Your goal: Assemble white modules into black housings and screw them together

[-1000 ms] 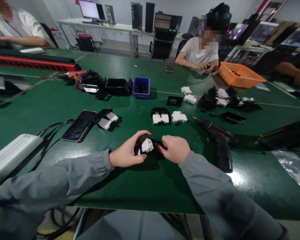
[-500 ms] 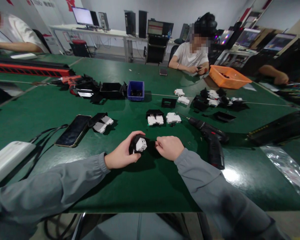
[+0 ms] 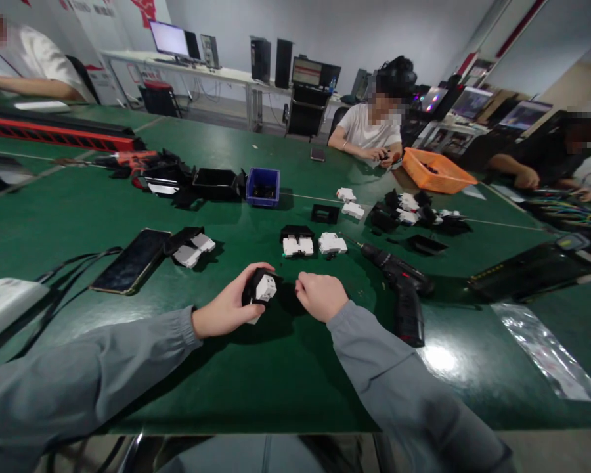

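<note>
My left hand (image 3: 229, 307) is closed around a black housing with a white block, which looks like a circuit breaker (image 3: 265, 288), held just above the green table. To its right, apart from it, my right hand (image 3: 322, 295) is curled with thumb and fingers pressed together. Whatever may be in that pinch is too small or hidden to make out. Beyond the hands lie a black housing with white breakers (image 3: 298, 246) and a separate white breaker (image 3: 331, 244). A black cordless screwdriver (image 3: 398, 279) rests on its side to the right of my right hand.
At left lie a phone (image 3: 132, 261), another breaker assembly (image 3: 194, 249) and a white box with cables (image 3: 10, 305). A blue bin (image 3: 262, 186) and an orange basket (image 3: 436, 182) stand farther back. A clear plastic bag (image 3: 546, 355) lies at right. Other people sit around the table.
The whole view has shifted, so most of the tabletop appears lower and farther left. My left hand still holds the black-and-white piece, and my right hand stays curled beside it.
</note>
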